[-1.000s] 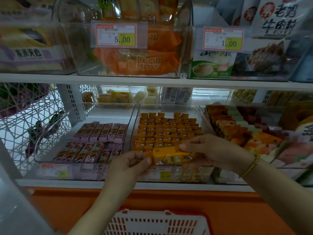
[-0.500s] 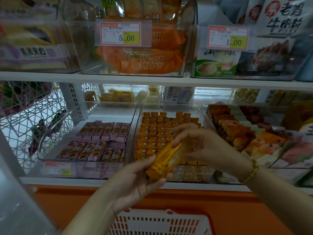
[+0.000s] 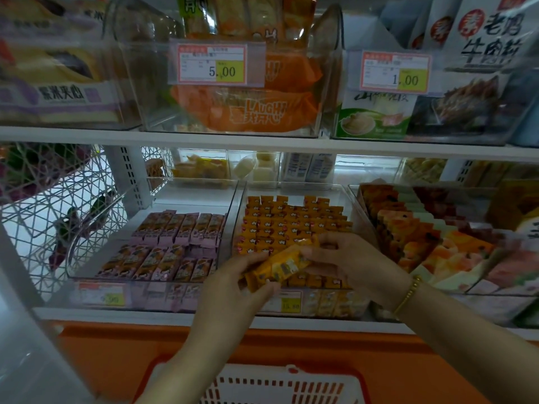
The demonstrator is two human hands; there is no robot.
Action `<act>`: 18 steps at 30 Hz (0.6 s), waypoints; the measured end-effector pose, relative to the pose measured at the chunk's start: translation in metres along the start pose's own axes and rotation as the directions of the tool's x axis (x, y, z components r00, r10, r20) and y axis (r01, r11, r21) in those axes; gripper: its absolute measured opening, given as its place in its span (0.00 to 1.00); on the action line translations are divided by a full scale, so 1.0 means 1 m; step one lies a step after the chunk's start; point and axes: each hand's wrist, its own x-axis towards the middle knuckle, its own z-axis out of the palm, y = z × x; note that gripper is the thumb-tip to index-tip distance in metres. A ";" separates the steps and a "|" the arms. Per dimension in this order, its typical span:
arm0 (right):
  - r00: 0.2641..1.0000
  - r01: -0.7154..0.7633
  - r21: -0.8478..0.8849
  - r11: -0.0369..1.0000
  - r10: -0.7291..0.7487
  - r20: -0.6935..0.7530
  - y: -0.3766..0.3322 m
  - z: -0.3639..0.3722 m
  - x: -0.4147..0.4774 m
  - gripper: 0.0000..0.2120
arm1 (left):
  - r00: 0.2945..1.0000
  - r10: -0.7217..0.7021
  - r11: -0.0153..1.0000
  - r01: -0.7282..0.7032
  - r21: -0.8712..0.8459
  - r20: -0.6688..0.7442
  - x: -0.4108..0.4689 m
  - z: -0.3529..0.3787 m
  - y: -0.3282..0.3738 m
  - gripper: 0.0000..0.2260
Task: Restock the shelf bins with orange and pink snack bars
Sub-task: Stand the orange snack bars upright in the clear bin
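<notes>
Both hands hold a small stack of orange snack bars (image 3: 277, 268), tilted, just over the front of the clear middle bin (image 3: 242, 199). My left hand (image 3: 233, 282) grips the stack's lower left end. My right hand (image 3: 350, 258) pinches its upper right end. That bin is packed with rows of upright orange bars (image 3: 294, 223). The clear bin to its left (image 3: 192, 193) holds two rows of pink snack bars (image 3: 172, 246), with bare floor at its back.
A clear bin of mixed orange and pink cakes (image 3: 431, 237) stands to the right. A wire basket (image 3: 58, 205) hangs at the left. The upper shelf (image 3: 262, 141) overhangs close above. A white and red shopping basket (image 3: 280, 383) sits below my arms.
The orange stack swung from level to steeply tilted, then settled lower at a gentler tilt over the bin's front. My left hand moved under its lower end; my right hand stayed on the upper end.
</notes>
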 end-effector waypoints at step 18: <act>0.689 0.057 -0.787 0.614 -0.594 -0.414 -0.051 -0.051 0.143 0.03 | 0.986 0.029 0.980 0.005 0.201 -0.165 0.034 -0.024 -0.045 0.20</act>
